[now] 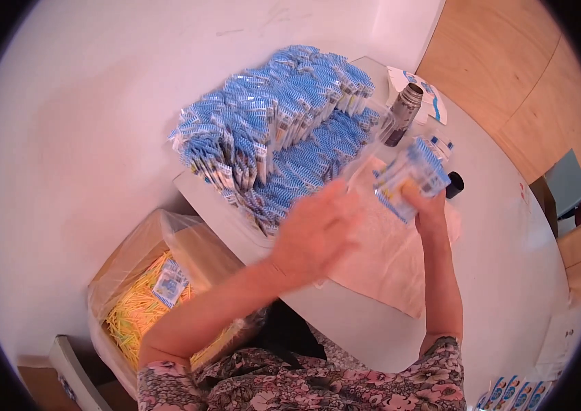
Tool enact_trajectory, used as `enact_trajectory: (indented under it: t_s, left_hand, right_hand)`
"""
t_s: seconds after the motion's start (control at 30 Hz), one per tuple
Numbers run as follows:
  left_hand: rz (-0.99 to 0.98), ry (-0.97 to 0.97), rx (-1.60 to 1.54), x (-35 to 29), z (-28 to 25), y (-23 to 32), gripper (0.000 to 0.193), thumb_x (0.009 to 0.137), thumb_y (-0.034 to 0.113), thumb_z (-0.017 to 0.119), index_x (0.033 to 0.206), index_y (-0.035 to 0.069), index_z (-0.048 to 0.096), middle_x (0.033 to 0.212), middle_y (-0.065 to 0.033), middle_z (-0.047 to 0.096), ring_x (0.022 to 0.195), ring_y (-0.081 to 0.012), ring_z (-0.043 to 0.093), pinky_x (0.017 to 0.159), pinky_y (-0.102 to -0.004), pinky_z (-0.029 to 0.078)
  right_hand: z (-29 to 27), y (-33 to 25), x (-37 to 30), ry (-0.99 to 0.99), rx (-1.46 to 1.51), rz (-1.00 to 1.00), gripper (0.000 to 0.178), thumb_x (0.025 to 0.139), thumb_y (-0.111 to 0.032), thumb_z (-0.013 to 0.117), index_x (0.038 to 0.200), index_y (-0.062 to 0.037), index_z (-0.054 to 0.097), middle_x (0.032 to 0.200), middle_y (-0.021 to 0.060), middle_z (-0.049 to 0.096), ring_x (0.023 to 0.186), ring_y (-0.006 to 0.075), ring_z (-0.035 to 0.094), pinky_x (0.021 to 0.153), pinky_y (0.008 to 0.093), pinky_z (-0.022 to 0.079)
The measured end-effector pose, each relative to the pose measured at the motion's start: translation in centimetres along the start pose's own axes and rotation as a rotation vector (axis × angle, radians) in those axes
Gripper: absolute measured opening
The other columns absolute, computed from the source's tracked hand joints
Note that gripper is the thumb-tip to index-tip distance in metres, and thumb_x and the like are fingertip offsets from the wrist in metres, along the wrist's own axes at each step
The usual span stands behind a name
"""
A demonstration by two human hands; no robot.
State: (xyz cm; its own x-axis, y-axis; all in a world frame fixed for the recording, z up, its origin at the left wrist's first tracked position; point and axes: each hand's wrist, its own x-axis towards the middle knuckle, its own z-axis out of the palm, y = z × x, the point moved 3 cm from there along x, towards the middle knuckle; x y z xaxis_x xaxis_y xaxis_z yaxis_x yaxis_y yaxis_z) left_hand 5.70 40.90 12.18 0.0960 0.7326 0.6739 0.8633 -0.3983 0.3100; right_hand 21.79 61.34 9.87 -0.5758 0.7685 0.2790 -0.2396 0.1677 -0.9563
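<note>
From here I see the right hand (431, 204) pinching a blue-and-white, flat plastic packet (410, 175) above the pale pink cloth (390, 270), probably low to leave its face uncovered. My blurred left hand (321, 229), loosely spread, hangs near the heaped blue-and-white packets (273, 103).

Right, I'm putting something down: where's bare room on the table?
Bare: the white tabletop between your right forearm and the table's curved edge, and the pink cloth between your forearms. Crowded: around the blue packets, metal bottle and black cap.

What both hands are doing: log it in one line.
left hand: blurred, near packet heap; right hand: holding blue-edged packaging; pink cloth: on table
</note>
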Motion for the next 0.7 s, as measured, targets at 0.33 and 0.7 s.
enact_trajectory:
  t_s: [0.33,0.7]
  left_hand:
    - [-0.187,-0.146,0.499,-3.4,-4.1,-7.9,0.035,0.085,0.033,0.060,0.104,0.004,0.065,0.123,-0.0137,0.055,0.131,-0.0343,0.035,0.106,-0.0534,0.018]
    - [-0.250,-0.168,0.374,-3.0,-4.5,-8.2,0.043,0.084,0.039,0.061,0.105,0.002,0.065,0.123,-0.0144,0.054,0.131,-0.0365,0.034,0.108,-0.0532,0.016]
  right_hand:
    - [3.1,-1.4,13.5,0.252,-0.654,-0.112,0.052,0.068,-0.033,0.077,0.103,0.0028,0.061,0.095,0.0148,0.067,0.084,0.0243,0.065,0.075,0.0346,0.051]
    - [4.9,5.5,20.8,0.339,-0.904,-0.135,0.077,0.061,-0.058,0.072,0.098,0.0076,0.059,0.087,0.0266,0.066,0.085,0.0386,0.066,0.072,0.0430,0.052]
